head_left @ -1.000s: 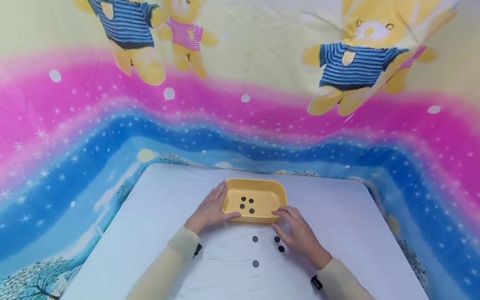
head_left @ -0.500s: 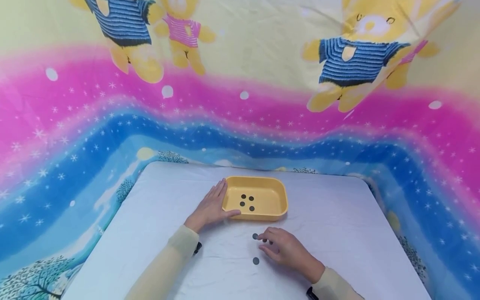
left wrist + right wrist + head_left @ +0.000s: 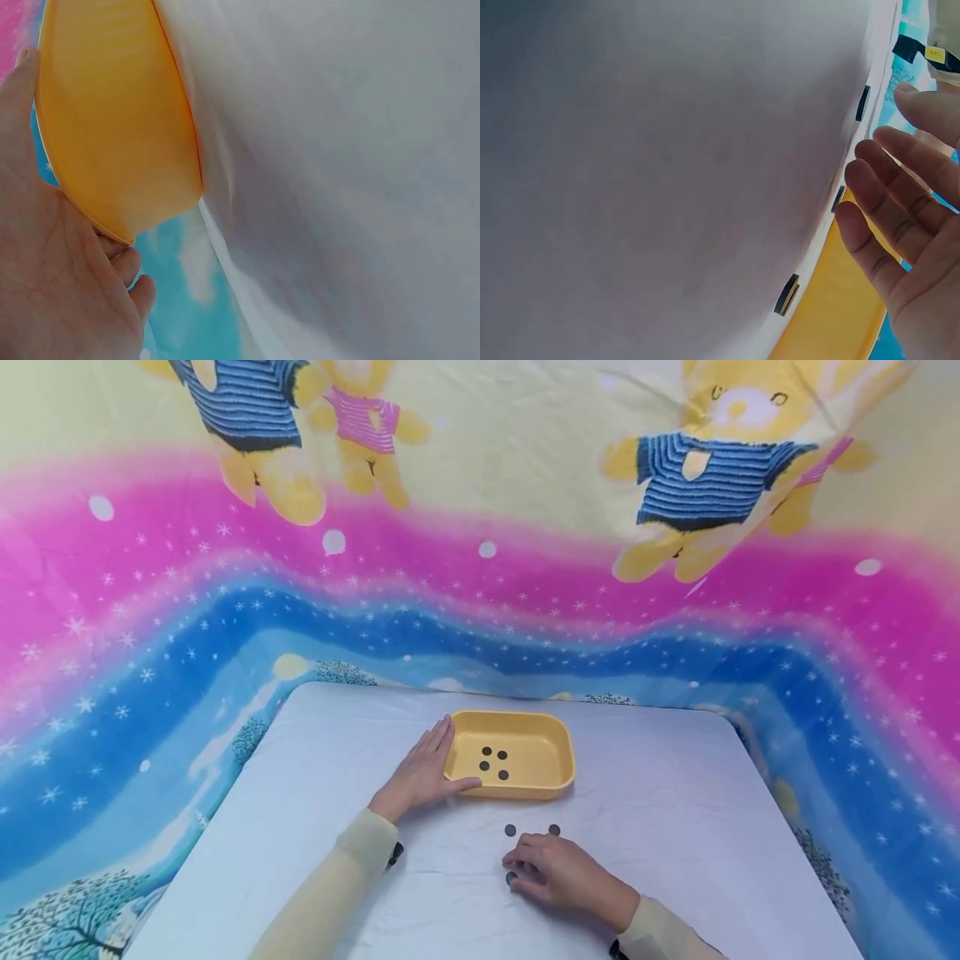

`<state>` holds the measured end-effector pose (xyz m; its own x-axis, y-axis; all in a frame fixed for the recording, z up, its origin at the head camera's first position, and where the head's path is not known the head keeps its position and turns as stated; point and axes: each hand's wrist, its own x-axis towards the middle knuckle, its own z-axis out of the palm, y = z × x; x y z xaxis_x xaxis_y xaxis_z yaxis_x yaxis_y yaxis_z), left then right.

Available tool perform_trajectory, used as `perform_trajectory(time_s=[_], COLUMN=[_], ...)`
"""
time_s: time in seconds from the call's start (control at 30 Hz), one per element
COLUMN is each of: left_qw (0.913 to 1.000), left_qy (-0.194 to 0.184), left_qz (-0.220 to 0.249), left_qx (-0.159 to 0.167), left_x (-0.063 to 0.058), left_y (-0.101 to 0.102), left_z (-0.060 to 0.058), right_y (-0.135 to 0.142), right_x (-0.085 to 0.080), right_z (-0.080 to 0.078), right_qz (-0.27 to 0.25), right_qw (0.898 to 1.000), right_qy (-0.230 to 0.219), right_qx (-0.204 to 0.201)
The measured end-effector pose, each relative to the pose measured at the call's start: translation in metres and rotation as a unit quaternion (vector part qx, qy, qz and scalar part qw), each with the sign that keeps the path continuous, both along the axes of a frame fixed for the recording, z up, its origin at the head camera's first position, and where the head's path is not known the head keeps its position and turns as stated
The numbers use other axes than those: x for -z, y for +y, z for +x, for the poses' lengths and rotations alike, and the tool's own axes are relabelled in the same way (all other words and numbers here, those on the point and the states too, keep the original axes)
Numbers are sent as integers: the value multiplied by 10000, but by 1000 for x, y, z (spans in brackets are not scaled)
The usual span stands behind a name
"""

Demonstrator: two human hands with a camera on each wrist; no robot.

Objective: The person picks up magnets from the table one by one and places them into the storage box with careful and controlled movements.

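A yellow rectangular tray point(image 3: 536, 768) sits toward the back of the table with several small dark round discs point(image 3: 502, 755) lying flat inside. My left hand point(image 3: 422, 777) rests on its left end, fingers straight along the side and thumb across the front rim. The left wrist view shows the tray wall point(image 3: 120, 127) against the palm side. My right hand point(image 3: 566, 877) hovers low over the table in front, fingers loosely bent and apart, with nothing between them. Thumb tip overlaps a near disc point(image 3: 510, 877). Two other discs show beyond the hand, a left one point(image 3: 510, 830) and a right one point(image 3: 554, 829).
A white cloth covers the table point(image 3: 675, 827). Behind it and at both sides hangs a colourful curtain point(image 3: 480, 610) printed with bears and snowflakes. Black straps point(image 3: 395, 853) sit at the wrists. Discs point(image 3: 787, 295) stand out dark along the cloth in the right wrist view.
My right hand has left the tray's front right corner and come back toward me and slightly left, over the loose discs. The left hand stays on the tray.
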<state>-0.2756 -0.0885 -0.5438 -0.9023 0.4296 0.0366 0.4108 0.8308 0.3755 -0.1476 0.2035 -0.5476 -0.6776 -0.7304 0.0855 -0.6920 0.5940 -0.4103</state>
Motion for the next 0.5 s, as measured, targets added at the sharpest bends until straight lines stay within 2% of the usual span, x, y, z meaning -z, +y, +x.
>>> perform_trajectory(time_s=[0.33,0.5], left_qw=[10000,10000], left_qy=[-14,-16], left_qz=[11,13], left_qx=[-40,-14], left_x=[0,1], left_y=[1,0], left_z=[-1,-1], right_y=[0,-1], right_x=[4,4], right_z=[1,1], right_qz=[115,182], right_qw=[9993,9995], right_qy=[328,219], right_qx=[-142,-100])
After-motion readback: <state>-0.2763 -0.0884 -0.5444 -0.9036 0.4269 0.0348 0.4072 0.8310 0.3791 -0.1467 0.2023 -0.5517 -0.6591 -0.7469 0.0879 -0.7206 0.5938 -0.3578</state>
